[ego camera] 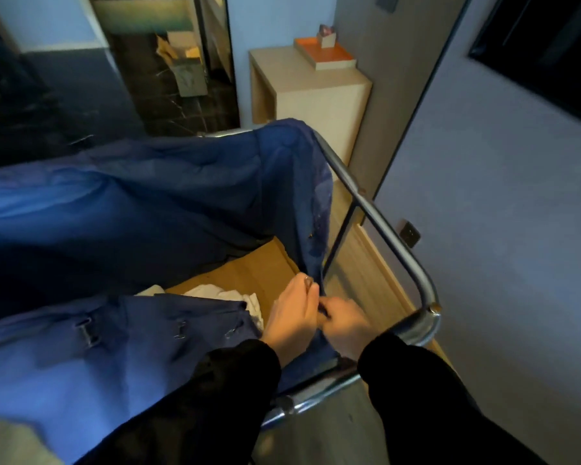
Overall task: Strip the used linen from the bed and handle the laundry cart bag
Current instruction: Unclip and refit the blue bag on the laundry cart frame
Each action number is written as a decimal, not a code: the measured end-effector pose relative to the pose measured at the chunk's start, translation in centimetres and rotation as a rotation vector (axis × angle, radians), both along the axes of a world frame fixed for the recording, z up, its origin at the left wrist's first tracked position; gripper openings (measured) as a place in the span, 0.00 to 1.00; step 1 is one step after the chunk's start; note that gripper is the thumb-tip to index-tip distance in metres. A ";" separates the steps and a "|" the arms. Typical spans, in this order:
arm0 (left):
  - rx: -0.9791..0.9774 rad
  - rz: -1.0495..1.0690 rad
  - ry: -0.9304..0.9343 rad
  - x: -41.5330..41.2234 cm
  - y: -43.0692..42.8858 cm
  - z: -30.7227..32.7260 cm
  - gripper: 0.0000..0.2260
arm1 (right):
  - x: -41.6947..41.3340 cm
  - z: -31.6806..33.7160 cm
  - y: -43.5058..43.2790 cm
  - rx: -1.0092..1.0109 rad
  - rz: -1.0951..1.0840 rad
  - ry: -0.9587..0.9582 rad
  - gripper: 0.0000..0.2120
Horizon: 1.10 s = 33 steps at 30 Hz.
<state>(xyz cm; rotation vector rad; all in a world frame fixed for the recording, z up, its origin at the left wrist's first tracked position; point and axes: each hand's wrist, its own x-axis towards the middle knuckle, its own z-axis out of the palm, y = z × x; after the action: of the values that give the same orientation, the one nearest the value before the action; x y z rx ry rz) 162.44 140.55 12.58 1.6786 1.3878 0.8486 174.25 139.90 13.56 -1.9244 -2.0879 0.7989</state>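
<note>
A blue fabric laundry cart bag (141, 203) hangs slack inside a metal cart frame (376, 216). Its near edge carries several small metal clips. White linen (222, 293) lies low inside the bag on a brown base board (249, 266). My left hand (292, 317) and my right hand (346, 327) meet at the bag's near right corner, beside the frame's bent corner. Both pinch the blue fabric edge there; a small metal ring shows at my left fingertips. Black sleeves cover both forearms.
A pale wooden side table (316, 92) with an orange-topped box (326, 55) stands beyond the cart. A grey wall (503, 229) with a dark socket (410, 233) runs along the right. A doorway onto a dark tiled floor (175, 95) lies at the back left.
</note>
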 end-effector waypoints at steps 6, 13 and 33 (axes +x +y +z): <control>-0.302 0.030 -0.052 -9.9 0.2 0.4 0.16 | -6.5 0.0 3.0 -0.021 -0.021 0.146 0.16; 0.073 0.146 0.366 -17.3 3.6 2.1 0.13 | -13.6 2.9 7.6 0.015 -0.028 0.283 0.13; -0.296 0.371 0.458 -25.7 -5.5 1.6 0.14 | -20.2 -0.4 -1.4 -0.513 -0.146 0.636 0.23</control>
<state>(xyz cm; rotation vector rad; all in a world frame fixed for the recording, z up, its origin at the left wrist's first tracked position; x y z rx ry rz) 136.74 135.05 14.15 1.4566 2.0725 0.4263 154.01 138.48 13.14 -1.6686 -1.4320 1.7574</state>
